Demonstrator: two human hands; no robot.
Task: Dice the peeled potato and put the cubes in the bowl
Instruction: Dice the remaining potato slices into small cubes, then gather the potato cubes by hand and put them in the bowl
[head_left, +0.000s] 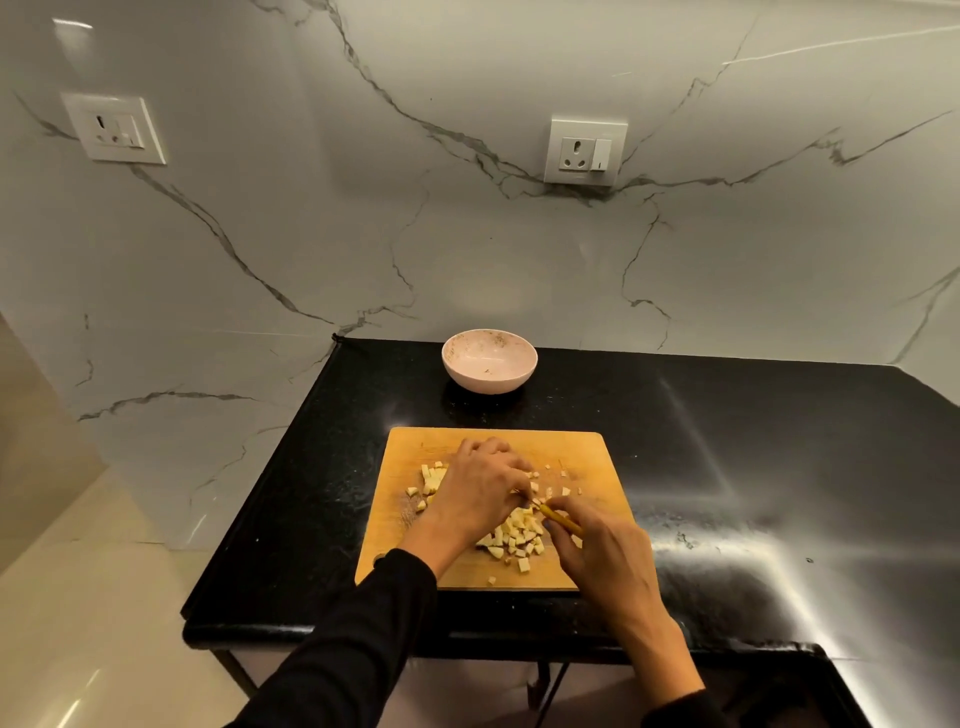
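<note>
The right hand (597, 551) is gripping the yellow-handled knife (561, 521); the left hand (480, 488) is probably pressing a hidden potato piece among cubes (511, 535) on the board (592, 452). Keep fingertips tucked, cut evenly; the bowl (489, 359) is waiting behind.

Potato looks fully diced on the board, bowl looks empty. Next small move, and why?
Probably set the knife down, or use it with the left hand to gather the scattered cubes into one pile. The cubes lie in loose groups across the cutting board, the right hand holds the yellow-handled knife, and the pink bowl behind the board holds almost nothing.
</note>
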